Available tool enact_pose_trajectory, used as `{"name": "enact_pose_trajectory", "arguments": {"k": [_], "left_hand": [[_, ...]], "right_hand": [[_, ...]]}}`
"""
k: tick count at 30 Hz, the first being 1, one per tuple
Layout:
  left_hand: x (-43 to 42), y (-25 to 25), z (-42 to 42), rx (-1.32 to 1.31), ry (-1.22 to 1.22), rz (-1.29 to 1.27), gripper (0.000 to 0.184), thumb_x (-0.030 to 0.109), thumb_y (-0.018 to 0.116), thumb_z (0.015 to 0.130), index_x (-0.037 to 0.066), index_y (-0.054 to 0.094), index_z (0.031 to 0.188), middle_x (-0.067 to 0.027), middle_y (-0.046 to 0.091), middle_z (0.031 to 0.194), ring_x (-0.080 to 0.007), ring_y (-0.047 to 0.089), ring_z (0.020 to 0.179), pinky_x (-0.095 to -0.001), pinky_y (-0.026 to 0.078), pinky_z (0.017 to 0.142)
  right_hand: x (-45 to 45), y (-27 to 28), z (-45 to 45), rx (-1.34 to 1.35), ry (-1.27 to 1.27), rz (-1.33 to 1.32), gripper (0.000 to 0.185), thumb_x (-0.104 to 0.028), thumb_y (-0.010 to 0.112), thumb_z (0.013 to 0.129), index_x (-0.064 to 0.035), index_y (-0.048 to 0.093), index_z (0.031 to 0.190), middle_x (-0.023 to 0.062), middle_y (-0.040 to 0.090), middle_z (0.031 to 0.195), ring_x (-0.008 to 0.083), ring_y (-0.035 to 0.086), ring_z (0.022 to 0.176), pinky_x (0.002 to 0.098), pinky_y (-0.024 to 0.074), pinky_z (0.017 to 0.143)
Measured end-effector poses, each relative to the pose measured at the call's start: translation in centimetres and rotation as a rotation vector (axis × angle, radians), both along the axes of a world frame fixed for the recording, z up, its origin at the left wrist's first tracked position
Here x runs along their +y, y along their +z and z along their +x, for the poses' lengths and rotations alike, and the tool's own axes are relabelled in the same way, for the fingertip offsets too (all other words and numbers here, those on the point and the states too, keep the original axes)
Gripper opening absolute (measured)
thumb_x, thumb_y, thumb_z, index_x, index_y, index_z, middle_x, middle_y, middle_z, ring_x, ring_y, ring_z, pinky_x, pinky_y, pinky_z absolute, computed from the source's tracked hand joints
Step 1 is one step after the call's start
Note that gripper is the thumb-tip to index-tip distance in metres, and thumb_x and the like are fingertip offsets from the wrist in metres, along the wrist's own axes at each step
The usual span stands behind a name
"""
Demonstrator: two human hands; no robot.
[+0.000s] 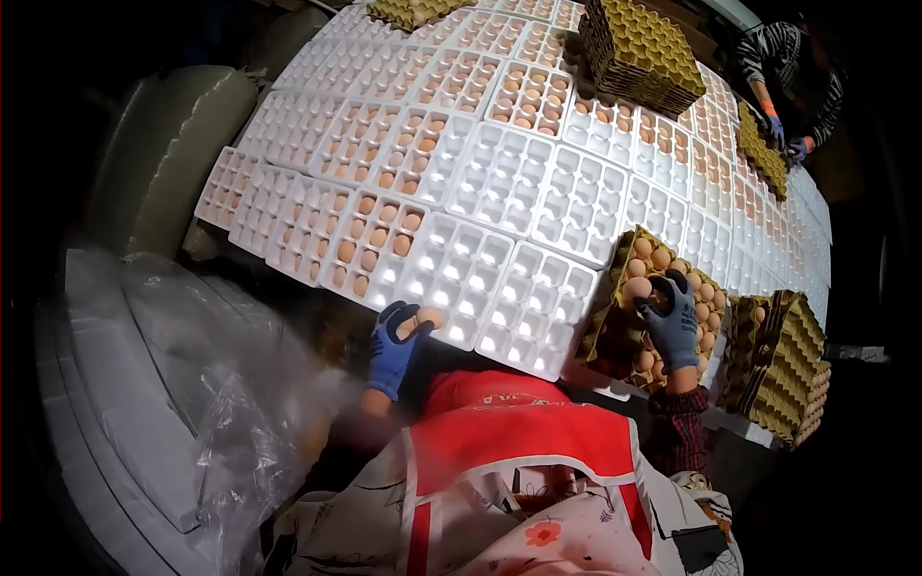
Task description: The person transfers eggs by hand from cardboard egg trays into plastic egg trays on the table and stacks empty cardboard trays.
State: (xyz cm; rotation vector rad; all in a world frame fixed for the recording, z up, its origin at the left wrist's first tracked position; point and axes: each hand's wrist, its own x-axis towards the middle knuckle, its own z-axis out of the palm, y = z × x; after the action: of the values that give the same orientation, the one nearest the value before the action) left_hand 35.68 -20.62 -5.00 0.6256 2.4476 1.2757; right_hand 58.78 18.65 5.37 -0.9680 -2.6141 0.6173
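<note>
My left hand (392,350), in a blue and black glove, is closed around a light brown egg (429,317) at the near edge of a white egg tray (459,278). At the right, my right hand (672,322), in a grey glove, has its fingers curled round another brown egg (635,290). That hand is over a brown pulp egg tray (597,336) holding many eggs. Whether the right hand's egg is lifted clear of its cup, I cannot tell. Between my hands lies another white tray (538,309) with bare cups.
White trays, many with eggs (376,236), cover the wide surface ahead. Stacked pulp trays stand at the back (642,58) and near right (778,370). A co-worker's gloved hands (789,139) touch a pulp tray (762,152) at far right. Clear plastic wrap (240,451) lies at left.
</note>
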Motion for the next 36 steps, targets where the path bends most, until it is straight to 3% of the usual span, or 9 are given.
{"name": "enact_pose_trajectory", "arguments": {"k": [1, 3, 8, 13, 16, 20, 23, 29, 36], "left_hand": [[-1.1, -0.3, -0.8, 0.357, -0.020, -0.212, 0.038, 0.025, 0.076, 0.078, 0.008, 0.065, 0.110, -0.0136, 0.060, 0.118, -0.0290, 0.061, 0.105, -0.0407, 0.052, 0.083], [-1.0, 0.1, -1.7, 0.326, -0.041, -0.327, 0.040, 0.026, 0.076, 0.076, 0.010, 0.065, 0.111, -0.0141, 0.056, 0.124, -0.0308, 0.059, 0.107, -0.0421, 0.052, 0.084], [0.6, -1.8, -3.7, 0.423, -0.258, -0.691, 0.039, 0.025, 0.073, 0.076, 0.016, 0.064, 0.113, -0.0122, 0.048, 0.135, -0.0321, 0.057, 0.109, -0.0407, 0.050, 0.090], [0.6, -1.7, -5.3, 0.379, -0.255, -0.504, 0.037, 0.022, 0.068, 0.079, 0.019, 0.062, 0.116, -0.0113, 0.051, 0.132, -0.0342, 0.056, 0.108, -0.0442, 0.050, 0.088], [1.6, -1.6, -6.9, 0.339, -0.270, -0.152, 0.035, 0.020, 0.063, 0.085, 0.020, 0.064, 0.120, -0.0126, 0.056, 0.128, -0.0343, 0.056, 0.112, -0.0437, 0.049, 0.092], [3.1, -1.8, -9.5, 0.235, -0.503, -0.134, 0.035, 0.016, 0.063, 0.086, 0.016, 0.065, 0.120, -0.0121, 0.059, 0.126, -0.0320, 0.056, 0.116, -0.0411, 0.049, 0.094], [2.7, -1.9, -12.0, 0.243, -0.325, 0.087, 0.036, 0.017, 0.059, 0.090, 0.009, 0.062, 0.125, -0.0148, 0.057, 0.131, -0.0355, 0.052, 0.123, -0.0422, 0.044, 0.100], [2.1, -7.1, -14.6, 0.691, -0.482, -0.335, 0.052, 0.019, 0.053, 0.094, 0.010, 0.045, 0.144, -0.0183, 0.036, 0.151, -0.0416, 0.029, 0.139, -0.0525, 0.023, 0.114], [17.4, 3.0, -0.9, 0.019, -0.772, 0.134, 0.036, 0.019, 0.069, 0.085, 0.003, 0.064, 0.117, -0.0149, 0.065, 0.114, -0.0336, 0.060, 0.105, -0.0406, 0.046, 0.094]], "right_hand": [[-2.6, -0.1, -2.3, 0.083, 0.121, -0.101, 0.040, -0.019, 0.078, 0.072, -0.0079, 0.066, 0.109, 0.0155, 0.053, 0.129, 0.0346, 0.058, 0.109, 0.0403, 0.0491, 0.090], [-9.0, -0.6, -7.6, -0.072, 0.342, -0.564, 0.045, -0.023, 0.079, 0.074, -0.0129, 0.065, 0.115, 0.0165, 0.049, 0.137, 0.0333, 0.059, 0.110, 0.0405, 0.0511, 0.088], [-18.1, -9.3, -14.4, -0.220, 0.801, -0.029, 0.040, -0.029, 0.073, 0.075, -0.0168, 0.064, 0.112, 0.0161, 0.044, 0.139, 0.0349, 0.051, 0.122, 0.0439, 0.0543, 0.085], [-18.0, -9.2, -16.5, -0.343, 0.811, -0.002, 0.049, -0.023, 0.069, 0.079, -0.0193, 0.061, 0.126, 0.0171, 0.045, 0.141, 0.0361, 0.051, 0.121, 0.0463, 0.0528, 0.088], [-18.8, -9.5, -19.4, 0.075, 0.656, -0.401, 0.051, -0.029, 0.061, 0.088, -0.0108, 0.051, 0.134, 0.0196, 0.047, 0.138, 0.0365, 0.042, 0.130, 0.0466, 0.0411, 0.103], [-19.2, -13.4, -19.6, -0.038, 0.671, 0.067, 0.062, -0.038, 0.060, 0.088, -0.0075, 0.045, 0.140, 0.0210, 0.042, 0.143, 0.0422, 0.036, 0.134, 0.0529, 0.0237, 0.113], [-18.0, -11.6, -16.5, 0.043, 0.478, -0.100, 0.062, -0.036, 0.061, 0.088, -0.0064, 0.045, 0.140, 0.0213, 0.042, 0.143, 0.0415, 0.036, 0.133, 0.0527, 0.0250, 0.113], [-16.6, -6.0, -7.9, 0.189, 0.204, -0.225, 0.050, -0.030, 0.065, 0.088, -0.0061, 0.055, 0.131, 0.0170, 0.057, 0.128, 0.0358, 0.055, 0.115, 0.0436, 0.0422, 0.100], [-8.6, -3.5, 11.7, 0.090, -0.416, 0.159, 0.039, -0.017, 0.069, 0.080, -0.0089, 0.063, 0.117, 0.0109, 0.063, 0.115, 0.0328, 0.060, 0.098, 0.0431, 0.0482, 0.086]]}}
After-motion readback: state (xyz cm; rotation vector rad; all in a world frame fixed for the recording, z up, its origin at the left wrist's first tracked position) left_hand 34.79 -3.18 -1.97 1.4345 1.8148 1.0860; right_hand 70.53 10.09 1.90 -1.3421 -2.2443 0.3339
